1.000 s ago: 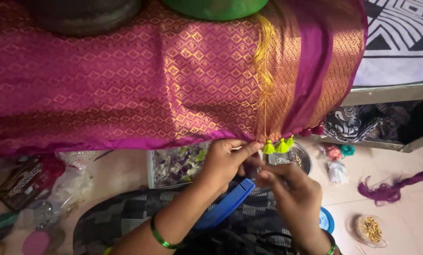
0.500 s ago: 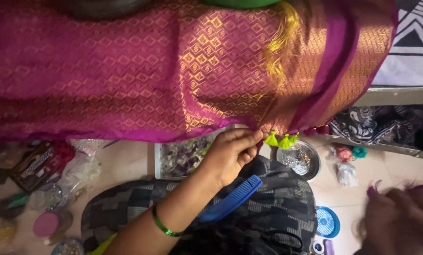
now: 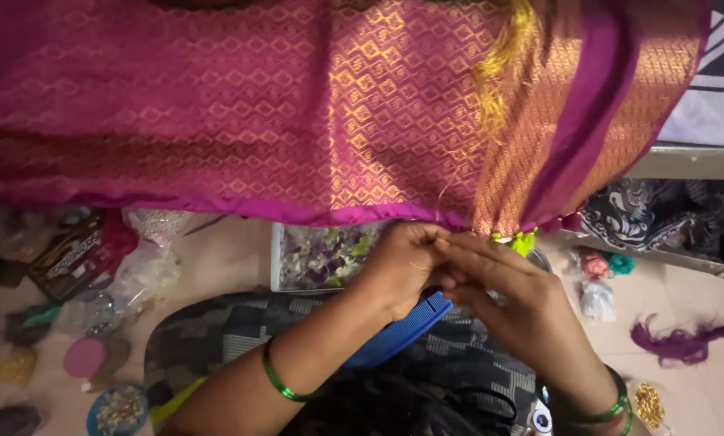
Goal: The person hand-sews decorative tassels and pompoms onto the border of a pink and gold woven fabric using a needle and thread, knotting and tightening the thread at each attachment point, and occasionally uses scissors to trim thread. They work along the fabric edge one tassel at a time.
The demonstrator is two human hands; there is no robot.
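Magenta sari overhangs clear box — hands meet.

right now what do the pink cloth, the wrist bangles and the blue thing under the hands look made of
Pink cloth: woven silk-like fabric, gold diamond pattern with a sheen. Bangles: thin glossy green rings, glass or plastic, hard to tell. Blue comb-like thing: smooth, rigid, likely plastic. Both hands, left and right, pinch at the cloth's hem.

The left hand and forearm are bare, with a thin glossy green bangle around the wrist. The right hand wears green bangles too (two, it seems). No sleeves reach either forearm.
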